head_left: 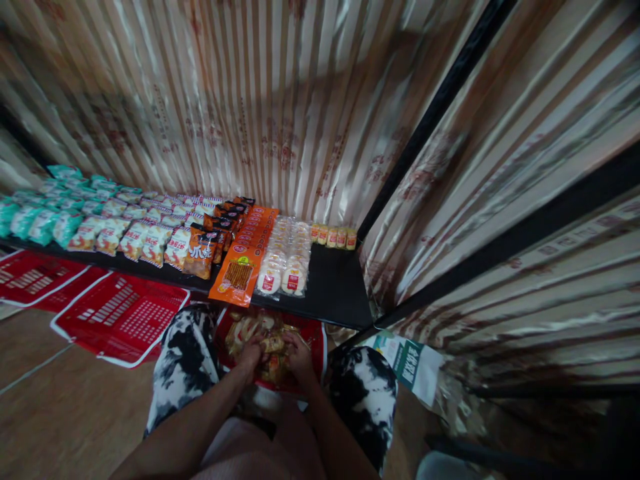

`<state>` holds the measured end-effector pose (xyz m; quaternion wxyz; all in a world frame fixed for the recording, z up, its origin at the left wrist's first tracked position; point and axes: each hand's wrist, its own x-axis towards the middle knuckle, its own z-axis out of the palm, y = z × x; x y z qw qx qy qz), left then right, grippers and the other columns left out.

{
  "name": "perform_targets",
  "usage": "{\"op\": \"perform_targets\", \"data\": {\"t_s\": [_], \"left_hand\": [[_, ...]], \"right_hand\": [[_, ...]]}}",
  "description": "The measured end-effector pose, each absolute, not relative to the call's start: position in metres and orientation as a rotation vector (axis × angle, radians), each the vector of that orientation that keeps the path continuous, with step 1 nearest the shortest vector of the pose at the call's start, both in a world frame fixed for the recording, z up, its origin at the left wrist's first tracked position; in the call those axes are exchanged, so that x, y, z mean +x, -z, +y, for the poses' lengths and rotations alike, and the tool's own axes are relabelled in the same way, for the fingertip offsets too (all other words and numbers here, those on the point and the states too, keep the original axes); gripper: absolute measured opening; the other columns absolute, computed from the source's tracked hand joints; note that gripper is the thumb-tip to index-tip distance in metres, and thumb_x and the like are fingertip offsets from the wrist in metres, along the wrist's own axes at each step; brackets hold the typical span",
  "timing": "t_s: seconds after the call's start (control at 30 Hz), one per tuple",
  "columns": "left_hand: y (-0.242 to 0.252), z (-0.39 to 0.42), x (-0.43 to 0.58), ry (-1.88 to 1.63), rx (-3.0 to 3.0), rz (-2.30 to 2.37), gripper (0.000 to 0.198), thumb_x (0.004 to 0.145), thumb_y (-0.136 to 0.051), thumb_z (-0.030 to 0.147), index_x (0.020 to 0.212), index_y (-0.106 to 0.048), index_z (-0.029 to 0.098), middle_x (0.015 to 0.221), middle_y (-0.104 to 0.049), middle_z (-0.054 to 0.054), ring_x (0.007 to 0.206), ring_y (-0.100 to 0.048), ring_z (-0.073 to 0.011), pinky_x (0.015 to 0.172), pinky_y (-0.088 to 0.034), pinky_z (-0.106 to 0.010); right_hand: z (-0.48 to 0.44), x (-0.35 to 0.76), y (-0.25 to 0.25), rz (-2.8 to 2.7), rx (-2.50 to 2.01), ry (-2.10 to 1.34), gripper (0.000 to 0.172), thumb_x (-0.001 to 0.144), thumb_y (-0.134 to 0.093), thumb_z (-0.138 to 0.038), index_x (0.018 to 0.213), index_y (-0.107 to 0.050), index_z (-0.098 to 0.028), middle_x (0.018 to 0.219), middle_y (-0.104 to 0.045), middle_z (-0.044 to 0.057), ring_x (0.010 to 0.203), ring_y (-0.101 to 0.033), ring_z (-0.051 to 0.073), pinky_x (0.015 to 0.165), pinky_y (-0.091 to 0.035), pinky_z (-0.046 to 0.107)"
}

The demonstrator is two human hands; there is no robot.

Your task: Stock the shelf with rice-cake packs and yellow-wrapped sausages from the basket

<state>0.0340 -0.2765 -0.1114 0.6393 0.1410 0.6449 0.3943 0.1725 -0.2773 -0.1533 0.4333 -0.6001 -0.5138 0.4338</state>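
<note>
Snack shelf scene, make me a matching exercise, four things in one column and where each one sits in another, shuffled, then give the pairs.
Things:
1. teal packets
2. orange packets
3. small jars
4. red basket

Places:
A. on the floor between the person's knees, both hands in it
B. far left end of the black shelf
C. in a row at the back of the shelf, by the curtain
D. middle of the shelf, left of the clear packs of white rounds

Pairs: 1-B, 2-D, 3-C, 4-A
</note>
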Motion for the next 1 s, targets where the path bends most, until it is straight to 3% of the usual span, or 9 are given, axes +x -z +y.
{"op": "perform_targets", "data": {"t_s": [0.27, 0.5, 0.73, 0.87, 1.0], "left_hand": [[0.098, -0.278, 0.033, -0.923, 0.205, 1.373, 0.025, 0.076, -0.047, 0.002, 0.096, -0.052, 0.014, 0.075, -0.06, -0.001, 0.057, -0.06, -0.0083, 0.059, -0.052, -0.02], [0.096, -0.278, 0.033, -0.926, 0.129, 1.332, 0.021, 0.078, -0.05, 0.007, 0.097, -0.053, 0.015, 0.077, -0.062, -0.002, 0.059, -0.061, -0.0084, 0.062, -0.055, -0.021], [0.073, -0.282, 0.032, -0.841, 0.077, 1.383, 0.017, 0.082, -0.046, 0.019, 0.096, -0.054, 0.013, 0.061, -0.061, -0.001, 0.043, -0.055, -0.0083, 0.047, -0.049, -0.017], [0.064, -0.285, 0.034, -0.773, 0.107, 1.387, 0.018, 0.083, -0.044, 0.026, 0.084, -0.055, 0.012, 0.047, -0.054, 0.001, 0.036, -0.05, -0.0077, 0.037, -0.04, -0.014], [0.066, -0.285, 0.034, -0.733, 0.109, 1.357, 0.024, 0.081, -0.045, 0.032, 0.072, -0.055, 0.013, 0.045, -0.053, 0.0, 0.033, -0.047, -0.0062, 0.033, -0.033, -0.012]], "right_hand": [[-0.276, 0.174, 0.154, -1.124, -1.396, -1.233, 0.032, 0.067, -0.054, -0.031, 0.095, -0.066, -0.022, 0.104, -0.069, 0.007, 0.097, -0.063, 0.023, 0.091, -0.048, 0.04], [-0.276, 0.175, 0.149, -0.875, -1.309, -1.413, 0.045, 0.061, -0.065, -0.043, 0.099, -0.065, -0.02, 0.112, -0.066, 0.01, 0.099, -0.063, 0.027, 0.086, -0.05, 0.042], [-0.281, 0.178, 0.127, -0.81, -1.198, -1.56, 0.058, 0.061, -0.07, -0.047, 0.113, -0.06, -0.022, 0.12, -0.061, 0.01, 0.102, -0.061, 0.025, 0.084, -0.05, 0.04], [-0.284, 0.178, 0.113, -0.781, -1.173, -1.589, 0.058, 0.064, -0.069, -0.048, 0.115, -0.059, -0.022, 0.129, -0.055, 0.012, 0.112, -0.055, 0.026, 0.087, -0.048, 0.037], [-0.285, 0.178, 0.104, -0.781, -1.184, -1.586, 0.057, 0.065, -0.068, -0.049, 0.115, -0.059, -0.023, 0.126, -0.058, 0.012, 0.11, -0.057, 0.026, 0.086, -0.048, 0.038]]}}
